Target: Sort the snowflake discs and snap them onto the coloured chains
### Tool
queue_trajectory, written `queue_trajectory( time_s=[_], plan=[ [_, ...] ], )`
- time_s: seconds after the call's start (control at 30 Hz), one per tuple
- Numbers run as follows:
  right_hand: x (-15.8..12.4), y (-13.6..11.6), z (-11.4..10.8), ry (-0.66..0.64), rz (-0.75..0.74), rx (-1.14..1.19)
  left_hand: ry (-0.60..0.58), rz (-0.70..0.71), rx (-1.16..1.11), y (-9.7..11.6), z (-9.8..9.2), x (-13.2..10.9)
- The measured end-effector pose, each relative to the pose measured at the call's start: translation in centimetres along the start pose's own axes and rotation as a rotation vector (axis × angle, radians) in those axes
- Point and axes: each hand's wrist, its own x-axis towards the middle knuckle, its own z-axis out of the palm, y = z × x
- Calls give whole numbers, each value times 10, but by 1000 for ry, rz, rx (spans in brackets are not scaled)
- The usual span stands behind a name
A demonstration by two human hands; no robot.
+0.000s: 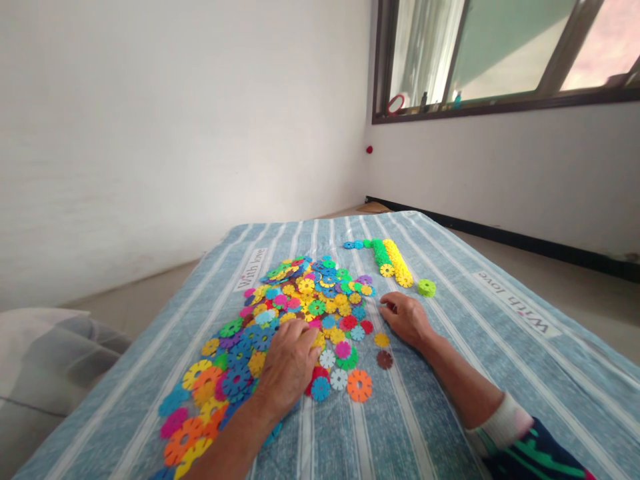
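A heap of flat plastic snowflake discs [300,300] in many colours lies spread over a blue striped bed cover [500,347]. My left hand [290,363] rests palm down on the near part of the heap, fingers curled over the discs. My right hand [406,317] lies on the cover just right of the heap, fingers bent, beside a yellow disc [381,340]; whether it holds anything is hidden. Farther back lie a row of stacked yellow discs [397,263], a row of green ones [380,252], a short green stack [427,287] and a few blue discs [356,245].
An orange disc [359,385] and a brown disc [385,360] lie loose near my right forearm. A grey pillow [45,353] sits at the left edge. White walls stand behind, with a window [500,47] at the upper right and floor beyond the bed.
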Motion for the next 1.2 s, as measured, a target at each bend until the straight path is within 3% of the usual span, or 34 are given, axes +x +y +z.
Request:
queue_trajectory(
  time_s=[0.27,0.5,0.9,1.1,1.2],
  plan=[
    [0,0,-1,-6,-7,5,130,50,12,-11,15,-3],
    [-1,0,-1,-12,-5,7,139,73,-16,-10,11,-4],
    [0,3,2,20,-31,13,256,102,-177,-5,9,-8],
    [19,8,-5,149,0,-231,274,69,-248,-2,9,-10],
    [39,14,-10,137,11,-367,288,74,-256,-2,11,-12]
  ],
)
